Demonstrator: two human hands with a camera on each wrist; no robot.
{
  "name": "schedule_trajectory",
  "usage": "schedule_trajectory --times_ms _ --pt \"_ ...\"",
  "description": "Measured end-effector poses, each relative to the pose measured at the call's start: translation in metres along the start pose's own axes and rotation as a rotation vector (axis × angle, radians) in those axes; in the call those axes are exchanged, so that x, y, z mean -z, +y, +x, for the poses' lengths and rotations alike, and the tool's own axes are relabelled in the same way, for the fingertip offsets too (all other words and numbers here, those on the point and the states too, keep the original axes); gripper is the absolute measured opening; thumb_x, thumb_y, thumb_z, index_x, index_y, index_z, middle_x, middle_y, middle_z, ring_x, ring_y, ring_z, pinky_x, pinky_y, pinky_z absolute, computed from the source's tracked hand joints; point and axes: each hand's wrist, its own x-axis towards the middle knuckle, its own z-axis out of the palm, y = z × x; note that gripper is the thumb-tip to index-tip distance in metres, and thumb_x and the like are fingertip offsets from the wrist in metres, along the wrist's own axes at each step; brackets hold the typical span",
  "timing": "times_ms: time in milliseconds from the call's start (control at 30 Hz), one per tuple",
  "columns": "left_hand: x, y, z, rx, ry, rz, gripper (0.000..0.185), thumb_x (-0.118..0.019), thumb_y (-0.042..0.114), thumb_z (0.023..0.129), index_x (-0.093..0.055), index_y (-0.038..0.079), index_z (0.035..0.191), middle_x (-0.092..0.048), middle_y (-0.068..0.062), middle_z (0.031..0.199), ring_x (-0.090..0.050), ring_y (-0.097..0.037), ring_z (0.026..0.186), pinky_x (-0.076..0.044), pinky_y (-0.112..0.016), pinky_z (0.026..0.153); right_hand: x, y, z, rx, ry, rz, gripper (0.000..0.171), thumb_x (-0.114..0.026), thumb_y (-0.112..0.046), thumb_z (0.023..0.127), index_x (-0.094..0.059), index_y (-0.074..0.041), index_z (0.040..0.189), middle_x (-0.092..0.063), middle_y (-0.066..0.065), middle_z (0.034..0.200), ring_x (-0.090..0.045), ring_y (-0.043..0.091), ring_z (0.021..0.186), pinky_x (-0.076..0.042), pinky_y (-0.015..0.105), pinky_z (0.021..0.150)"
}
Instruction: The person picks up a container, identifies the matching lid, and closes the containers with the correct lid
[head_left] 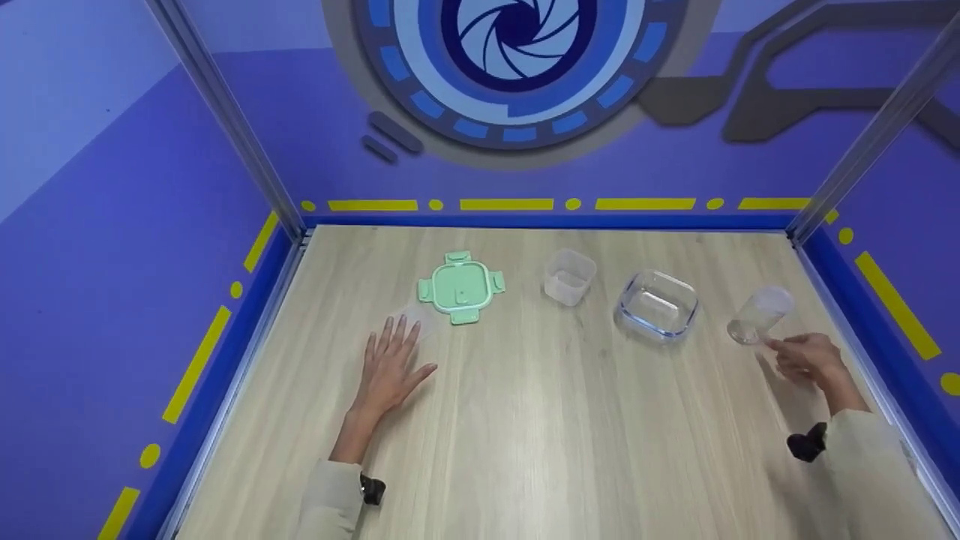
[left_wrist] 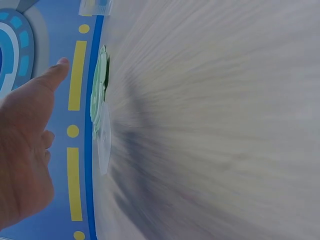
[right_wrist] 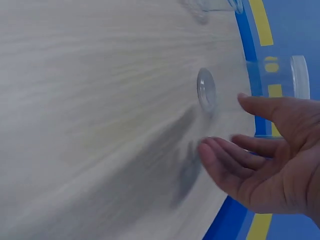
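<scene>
My left hand (head_left: 388, 375) is spread palm down, its fingertips by a thin clear lid (head_left: 420, 321) that is hard to make out against the wood. In the left wrist view a gap shows between this hand and the clear lid (left_wrist: 104, 140). Partly over or against that lid lies a green lid (head_left: 461, 286) with side clips. At the right, a clear cylindrical jar (head_left: 761, 313) stands upright with a whitish top. My right hand (head_left: 810, 356) is beside it with loosely bent fingers, thumb and fingers apart in the right wrist view; whether a fingertip touches the jar is unclear.
A translucent plastic cup (head_left: 568, 277) stands right of the green lid. Between cup and jar is a square glass container (head_left: 658, 306) without a lid. Blue-purple panels (head_left: 112, 262) and metal posts (head_left: 225, 112) border the wooden table (head_left: 525, 435) on the left, back and right.
</scene>
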Motion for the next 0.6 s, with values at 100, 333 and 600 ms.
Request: schedule_trajectory --times_ms 100,333,600 --pt "-0.002 -0.001 -0.001 0.007 -0.002 0.008 0.082 -0.061 0.056 0.096 -0.036 0.011 0.159 -0.030 -0.018 0.167 -0.019 -0.040 0.158 -0.013 -0.064 0.125 0.001 0.004 -0.005 -0.015 -0.123 0.026 0.069 -0.050 -0.032 0.106 -0.037 0.028 0.136 -0.072 -0.007 0.081 -0.069 0.004 0.072 -0.059 0.029 0.073" --pt "-0.005 0.000 -0.004 0.016 -0.016 -0.010 0.082 -0.060 0.057 0.096 -0.035 0.011 0.159 -0.029 -0.018 0.167 -0.018 -0.040 0.158 -0.013 -0.064 0.125 -0.020 -0.002 -0.006 0.055 -0.188 0.024 0.069 -0.047 -0.032 0.107 -0.035 0.028 0.139 -0.077 -0.003 0.091 -0.073 0.005 0.080 -0.061 0.029 0.077" --pt "-0.006 0.001 -0.003 0.011 -0.022 -0.047 0.082 -0.061 0.056 0.096 -0.034 0.011 0.160 -0.027 -0.018 0.168 -0.016 -0.040 0.159 -0.010 -0.064 0.126 -0.062 -0.036 0.008 0.097 -0.151 0.171 0.064 -0.047 -0.031 0.108 -0.039 0.024 0.139 -0.075 -0.008 0.090 -0.072 0.003 0.080 -0.062 0.028 0.078"
